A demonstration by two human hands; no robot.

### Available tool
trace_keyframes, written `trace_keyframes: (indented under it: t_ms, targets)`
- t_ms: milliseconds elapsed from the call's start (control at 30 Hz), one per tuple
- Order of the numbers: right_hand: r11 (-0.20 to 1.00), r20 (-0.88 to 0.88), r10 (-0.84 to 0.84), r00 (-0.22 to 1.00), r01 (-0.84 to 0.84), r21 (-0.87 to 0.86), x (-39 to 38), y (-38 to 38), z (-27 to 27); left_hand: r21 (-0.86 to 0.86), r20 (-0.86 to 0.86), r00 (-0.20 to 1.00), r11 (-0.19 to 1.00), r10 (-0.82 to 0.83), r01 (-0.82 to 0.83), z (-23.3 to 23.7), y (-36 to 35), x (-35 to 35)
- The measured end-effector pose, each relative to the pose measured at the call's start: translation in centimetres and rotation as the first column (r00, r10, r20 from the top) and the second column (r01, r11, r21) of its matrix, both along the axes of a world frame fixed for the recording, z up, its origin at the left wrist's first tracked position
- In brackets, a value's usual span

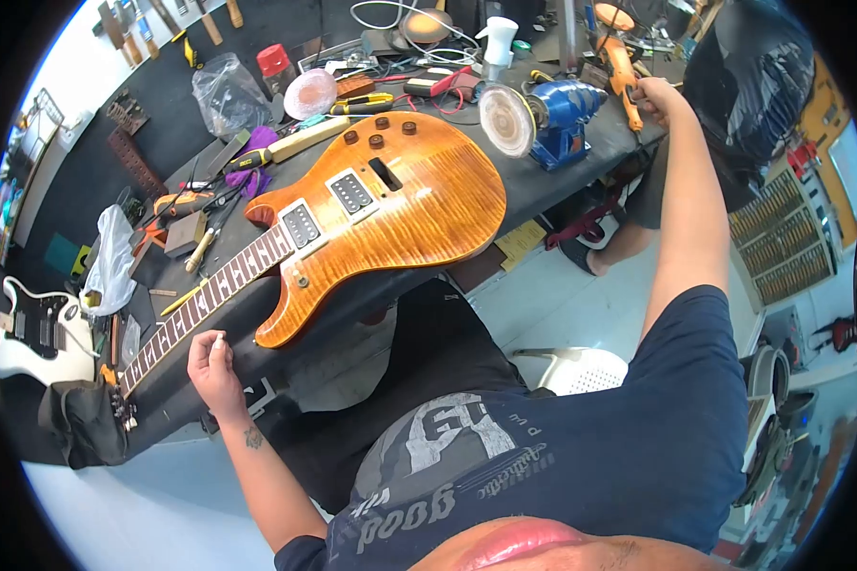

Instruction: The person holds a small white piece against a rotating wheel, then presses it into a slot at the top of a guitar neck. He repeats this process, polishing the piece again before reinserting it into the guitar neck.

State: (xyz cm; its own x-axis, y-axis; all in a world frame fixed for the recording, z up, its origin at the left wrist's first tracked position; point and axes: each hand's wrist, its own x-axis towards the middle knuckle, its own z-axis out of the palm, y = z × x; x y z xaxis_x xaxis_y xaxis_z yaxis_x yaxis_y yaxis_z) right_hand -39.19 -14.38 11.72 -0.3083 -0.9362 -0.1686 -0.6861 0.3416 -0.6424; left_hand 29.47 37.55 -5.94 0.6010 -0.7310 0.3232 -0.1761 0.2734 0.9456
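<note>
An amber flame-top electric guitar (400, 205) lies face up on the bench, its neck (209, 295) pointing to the lower left. Two pickups and several dark knobs show on its body. Beside the neck, near the bench's front edge, my left hand (217, 376) is closed, thumb against fingers. A small pale spot shows at its fingertips, too small to name. My right hand (662, 103) reaches to the far right end of the bench. Its fingers are curled against a slim orange power tool (621, 76), partly hiding its side.
A blue bench motor (557, 112) with a pale buffing wheel (507, 121) stands right of the guitar. Pliers (362, 103), a red-capped jar (274, 65) and plastic bags crowd the back. A white guitar (43, 333) is at far left. Another person's foot (595, 259) shows below.
</note>
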Motion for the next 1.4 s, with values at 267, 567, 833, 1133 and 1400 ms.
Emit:
trace_keyframes:
  t_ms: [267,567,833,1133,1400]
  targets:
    - [1.0,0.046,0.012,0.999,-0.012,-0.006,2.2,1.4,2.0,0.022,0.046,0.998,0.998,0.051,-0.052,-0.1,-0.1,-0.6]
    - [0.828,0.182,0.04,0.983,0.069,-0.557,0.1,-4.4,-14.6,0.088,0.118,0.988,0.99,0.1,-0.11,1.1,0.0,-0.7]
    - [0.808,0.515,0.513,0.687,-0.184,-0.56,5.7,4.0,-18.2,-0.051,-0.196,0.977,0.995,0.079,-0.091,2.1,-0.8,-1.5]
    - [0.773,0.51,0.603,0.613,-0.292,-0.563,6.3,7.6,-17.0,-0.094,-0.102,0.97,0.973,-0.221,0.211,10.8,-10.6,-10.9]
    - [0.743,0.389,0.526,0.757,-0.186,-0.643,6.6,7.0,-19.1,0.188,0.117,0.88,0.88,-0.461,0.436,11.6,-23.5,-19.7]
